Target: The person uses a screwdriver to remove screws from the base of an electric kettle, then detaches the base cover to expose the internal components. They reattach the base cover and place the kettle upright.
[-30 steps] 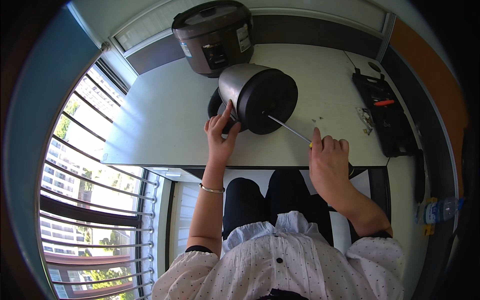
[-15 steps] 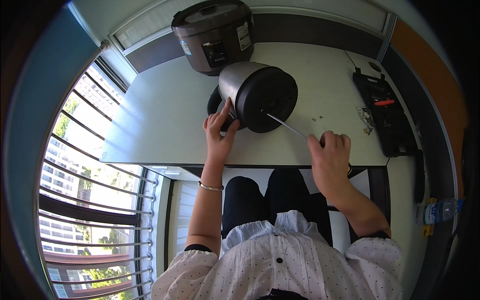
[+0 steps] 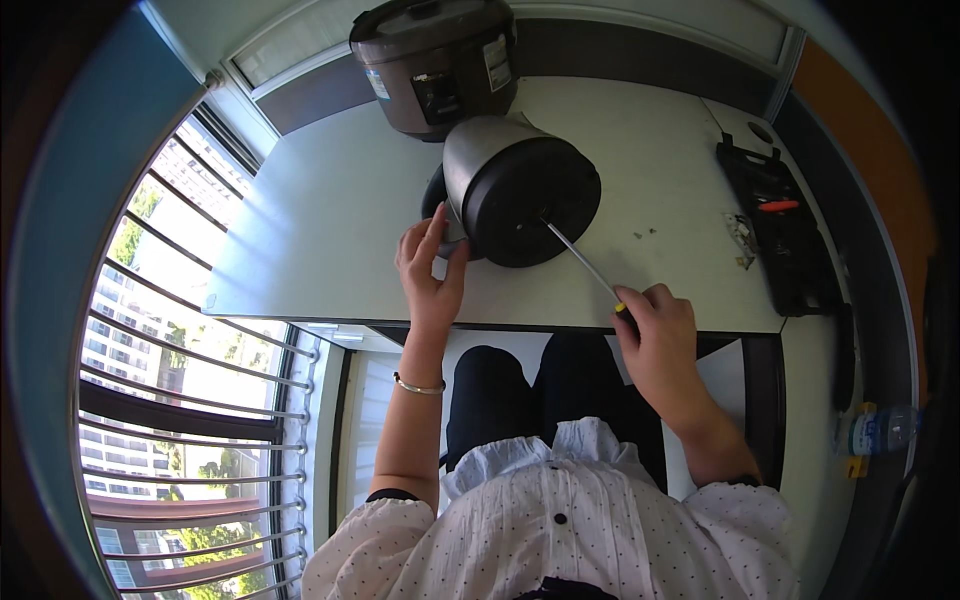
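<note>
A steel electric kettle (image 3: 468, 150) with a black handle (image 3: 434, 190) lies on its side on the table, its round black base (image 3: 530, 200) turned towards me. My left hand (image 3: 432, 275) steadies it at the handle side, thumb and fingers spread around the lower handle and the body's edge. In my right hand (image 3: 658, 335) is a screwdriver (image 3: 580, 257), its yellow-and-black grip mostly covered by my fingers. The shaft slants up and left, and its tip meets the base near the middle. A small light spot shows on the base left of the tip.
A dark rice cooker (image 3: 435, 70) stands behind the kettle. To the right, an open black tool case (image 3: 780, 235) holds a red-handled tool, beside a small bag of parts (image 3: 740, 240). Tiny dark pieces (image 3: 645, 233) lie nearby. A plastic bottle (image 3: 885, 428) is at far right.
The screwdriver tip has shifted right on the base, and its grip now shows between my right fingers. My left fingers have slid down from the kettle's body towards the handle.
</note>
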Available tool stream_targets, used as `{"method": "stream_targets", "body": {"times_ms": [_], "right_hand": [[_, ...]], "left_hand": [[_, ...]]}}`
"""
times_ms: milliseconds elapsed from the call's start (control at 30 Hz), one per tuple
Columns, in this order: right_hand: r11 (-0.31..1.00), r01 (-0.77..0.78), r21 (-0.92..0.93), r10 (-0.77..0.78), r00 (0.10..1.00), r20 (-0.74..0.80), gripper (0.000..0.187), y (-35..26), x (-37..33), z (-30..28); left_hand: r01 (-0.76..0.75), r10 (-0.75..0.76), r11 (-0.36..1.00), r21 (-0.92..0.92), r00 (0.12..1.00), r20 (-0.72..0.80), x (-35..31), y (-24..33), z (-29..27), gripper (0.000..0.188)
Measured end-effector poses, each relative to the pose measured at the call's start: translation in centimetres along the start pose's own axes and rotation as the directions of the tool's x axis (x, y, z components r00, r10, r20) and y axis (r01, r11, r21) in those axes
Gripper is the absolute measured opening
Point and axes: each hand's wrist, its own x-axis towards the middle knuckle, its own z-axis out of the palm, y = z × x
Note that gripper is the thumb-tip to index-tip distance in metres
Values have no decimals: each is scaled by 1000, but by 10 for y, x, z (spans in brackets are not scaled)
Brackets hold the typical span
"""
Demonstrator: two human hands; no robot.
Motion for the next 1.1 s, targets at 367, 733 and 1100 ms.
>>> {"method": "stream_targets", "body": {"times_ms": [367, 733, 1100], "right_hand": [[856, -178, 485, 60, 967, 249, 29, -25, -32, 4], [-484, -579, 656, -64, 771, 633, 45, 10, -49, 5], [-241, -548, 801, 93, 808, 581, 51, 2, -52, 5]], "left_hand": [[814, -506, 450, -367, 571, 647, -48, 88, 19, 21], [872, -383, -70, -485, 425, 820, -31, 80, 29, 29], [874, -406, -42, -483, 427, 808, -26, 72, 45, 27]]}}
